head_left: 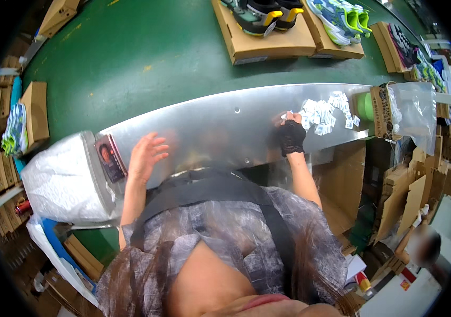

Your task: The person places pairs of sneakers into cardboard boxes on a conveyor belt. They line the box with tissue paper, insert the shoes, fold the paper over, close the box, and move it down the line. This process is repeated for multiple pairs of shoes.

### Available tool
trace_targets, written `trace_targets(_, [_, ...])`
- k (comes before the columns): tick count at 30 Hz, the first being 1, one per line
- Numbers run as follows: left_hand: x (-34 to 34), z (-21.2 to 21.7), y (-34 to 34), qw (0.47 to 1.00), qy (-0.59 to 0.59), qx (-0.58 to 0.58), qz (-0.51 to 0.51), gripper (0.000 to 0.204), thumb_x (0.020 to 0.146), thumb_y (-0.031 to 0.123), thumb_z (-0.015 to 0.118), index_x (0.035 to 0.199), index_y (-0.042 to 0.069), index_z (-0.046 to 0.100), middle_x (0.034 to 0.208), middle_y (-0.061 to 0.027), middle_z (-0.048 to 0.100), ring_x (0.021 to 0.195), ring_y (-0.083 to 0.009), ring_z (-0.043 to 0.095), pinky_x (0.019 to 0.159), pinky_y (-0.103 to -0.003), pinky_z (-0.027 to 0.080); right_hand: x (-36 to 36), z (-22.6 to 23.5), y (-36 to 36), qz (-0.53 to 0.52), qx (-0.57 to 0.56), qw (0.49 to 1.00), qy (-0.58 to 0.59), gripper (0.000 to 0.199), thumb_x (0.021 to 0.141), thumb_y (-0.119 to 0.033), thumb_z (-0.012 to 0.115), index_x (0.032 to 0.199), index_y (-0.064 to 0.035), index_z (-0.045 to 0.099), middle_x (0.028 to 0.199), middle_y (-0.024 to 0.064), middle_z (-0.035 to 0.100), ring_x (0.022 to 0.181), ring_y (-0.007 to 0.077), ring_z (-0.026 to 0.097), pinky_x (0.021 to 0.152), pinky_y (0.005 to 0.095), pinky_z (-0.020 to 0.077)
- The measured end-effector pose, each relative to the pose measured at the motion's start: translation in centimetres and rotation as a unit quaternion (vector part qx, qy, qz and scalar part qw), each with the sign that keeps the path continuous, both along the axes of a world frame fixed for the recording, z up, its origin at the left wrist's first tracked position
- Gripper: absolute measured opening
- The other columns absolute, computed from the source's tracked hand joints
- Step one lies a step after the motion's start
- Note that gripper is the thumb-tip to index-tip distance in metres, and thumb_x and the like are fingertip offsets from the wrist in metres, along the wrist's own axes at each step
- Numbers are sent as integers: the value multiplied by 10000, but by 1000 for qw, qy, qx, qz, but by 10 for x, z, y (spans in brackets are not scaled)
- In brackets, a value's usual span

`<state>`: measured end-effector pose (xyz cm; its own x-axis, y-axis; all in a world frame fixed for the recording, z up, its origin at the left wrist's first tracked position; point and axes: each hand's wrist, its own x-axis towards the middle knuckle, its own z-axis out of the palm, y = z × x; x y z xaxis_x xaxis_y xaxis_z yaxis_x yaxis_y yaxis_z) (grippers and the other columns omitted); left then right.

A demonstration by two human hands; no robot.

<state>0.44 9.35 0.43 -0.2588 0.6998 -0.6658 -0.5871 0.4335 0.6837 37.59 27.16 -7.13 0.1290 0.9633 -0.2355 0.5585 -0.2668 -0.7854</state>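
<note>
My left hand (147, 157) is bare and held above the near edge of the shiny metal ledge (199, 119), its fingers spread with nothing in them. Beside it lies a dark red card or booklet (110, 160) with a portrait on it. On my right hand (292, 134) I wear a black lace fingerless glove. Its fingertips are pinched together, and a small white packet (284, 115) shows at them. Right next to that hand, a loose heap of small white packets with printed squares (319, 114) is spread over the ledge.
Beyond the ledge runs a green belt (130, 58) carrying shoes (259, 16) on brown boxes (273, 45). A white plastic-wrapped bundle (67, 177) lies left. At the right end stand a carton (381, 111) and clear plastic bag (418, 113). Another person (421, 245) is at lower right.
</note>
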Motion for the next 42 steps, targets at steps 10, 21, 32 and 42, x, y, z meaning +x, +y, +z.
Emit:
trace_targets(10, [65, 28, 73, 949, -197, 89, -228, 404, 888, 263, 501, 1182, -5, 434, 996, -135, 574, 810, -210, 604, 685, -329, 518, -140, 119, -40, 418, 86, 881, 206, 125, 746, -85, 602, 863, -71, 559, 941, 134, 565, 765, 292, 574, 666, 374, 484])
trace_targets(21, [5, -9, 8, 988, -148, 41, 26, 243, 887, 192, 492, 1066, 29, 514, 667, -52, 543, 464, -138, 470, 391, -231, 337, -171, 180, 236, 378, 141, 804, -437, 586, 652, -612, 574, 1132, -276, 563, 1120, 101, 525, 1095, 269, 449, 875, 523, 275])
trace_targets(32, [-30, 15, -25, 980, 150, 98, 83, 216, 888, 209, 504, 1023, 41, 518, 848, -69, 613, 696, -113, 562, 566, -235, 436, -145, 175, 112, 472, 509, 683, -225, 300, 621, -328, 724, 730, -83, 588, 957, 182, 560, 917, 354, 514, 767, 432, 376])
trace_targets(42, [-6, 19, 92, 822, 525, 208, 74, 184, 849, 157, 508, 948, 3, 524, 749, -183, 606, 650, -277, 603, 598, -331, 469, -172, 147, -37, 783, 314, 520, -135, 322, 512, -281, 712, 684, -64, 548, 1066, 203, 513, 1026, 324, 463, 881, 490, 327])
